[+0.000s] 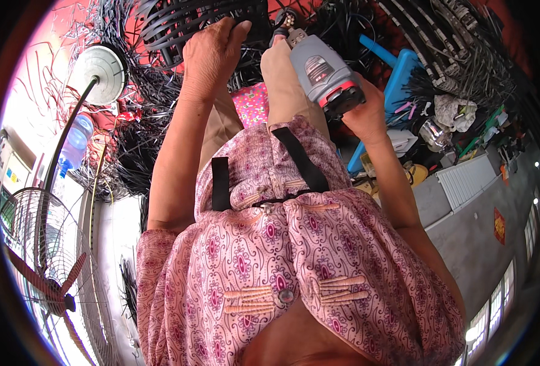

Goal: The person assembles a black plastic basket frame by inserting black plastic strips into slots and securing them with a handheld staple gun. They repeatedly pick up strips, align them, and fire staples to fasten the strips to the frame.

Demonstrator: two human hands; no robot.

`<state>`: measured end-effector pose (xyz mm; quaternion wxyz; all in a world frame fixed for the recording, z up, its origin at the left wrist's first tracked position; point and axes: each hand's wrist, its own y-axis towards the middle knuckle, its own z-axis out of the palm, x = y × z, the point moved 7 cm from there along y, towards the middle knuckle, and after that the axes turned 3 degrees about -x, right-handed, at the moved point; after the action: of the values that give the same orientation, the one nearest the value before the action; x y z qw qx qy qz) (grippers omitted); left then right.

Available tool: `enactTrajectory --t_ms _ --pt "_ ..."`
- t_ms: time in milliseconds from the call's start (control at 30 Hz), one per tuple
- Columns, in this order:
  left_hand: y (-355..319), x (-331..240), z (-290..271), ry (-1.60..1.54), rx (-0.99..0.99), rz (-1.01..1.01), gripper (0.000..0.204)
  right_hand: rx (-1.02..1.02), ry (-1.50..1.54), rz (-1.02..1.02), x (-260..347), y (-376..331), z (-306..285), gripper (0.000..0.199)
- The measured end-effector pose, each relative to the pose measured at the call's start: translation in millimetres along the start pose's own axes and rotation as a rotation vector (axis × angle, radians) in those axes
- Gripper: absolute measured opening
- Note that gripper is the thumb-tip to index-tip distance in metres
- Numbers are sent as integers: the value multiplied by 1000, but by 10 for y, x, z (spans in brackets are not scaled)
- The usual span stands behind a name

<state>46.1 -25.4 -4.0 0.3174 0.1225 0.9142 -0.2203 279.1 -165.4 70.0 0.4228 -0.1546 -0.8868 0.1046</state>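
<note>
My right hand (pixel 369 113) is wrapped round a grey and red cordless power tool (pixel 322 67). The tool's black battery end faces me, and its metal head points away toward the top of the view. At the top, left of centre, lies a black piece woven from flat strips (pixel 160 30), open-meshed like a basket. My left hand (pixel 212 52) is closed at its near edge, thumb on top; the other fingertips are hidden. The tool's head is to the right of the woven piece, close to my knee, and whether it touches anything cannot be made out.
Loose black strips (pixel 142 146) heap on both sides of my legs. A standing fan (pixel 53 287) and a round grey base (pixel 102 73) are at left, near a large clear bottle (pixel 75 143). A blue plastic stool (pixel 401 79) and bundled strips (pixel 428 43) lie right.
</note>
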Motion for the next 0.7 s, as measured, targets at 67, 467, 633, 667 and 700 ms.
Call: enactTrajectory --t_ms 67,467,633,667,700 --pt "-1 -8 16 -6 24 31 39 -3 9 -29 33 5 13 49" --pt "84 33 198 55 150 1 36 9 -35 -97 100 29 112 45" --pt "111 86 249 106 157 -26 35 32 -87 -136 137 79 125 47" --pt "116 85 255 111 161 -24 35 37 -88 -142 135 86 131 47" --pt "122 83 259 115 165 -22 34 43 -90 -148 130 96 140 47"
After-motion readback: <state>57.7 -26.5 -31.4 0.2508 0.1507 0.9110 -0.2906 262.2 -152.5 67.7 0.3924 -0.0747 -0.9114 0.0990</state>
